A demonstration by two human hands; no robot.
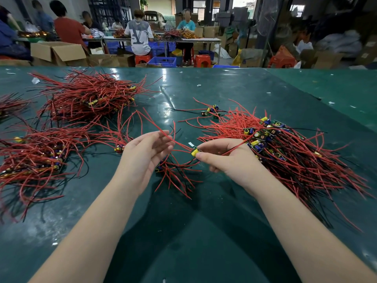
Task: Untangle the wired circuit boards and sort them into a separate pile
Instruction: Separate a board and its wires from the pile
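Note:
My right hand pinches a small circuit board with a yellow capacitor between thumb and fingers. Its red wire runs up and left across the fingers of my left hand, which is relaxed with fingers loosely bent under the wire. A small bunch of wired boards lies on the table between and below my hands. A big tangled heap of boards with red and black wires lies to the right, touching my right wrist.
Other wire piles lie at the left and far left on the green table. A few loose boards sit beyond my hands. People work at tables in the background, among boxes and stools.

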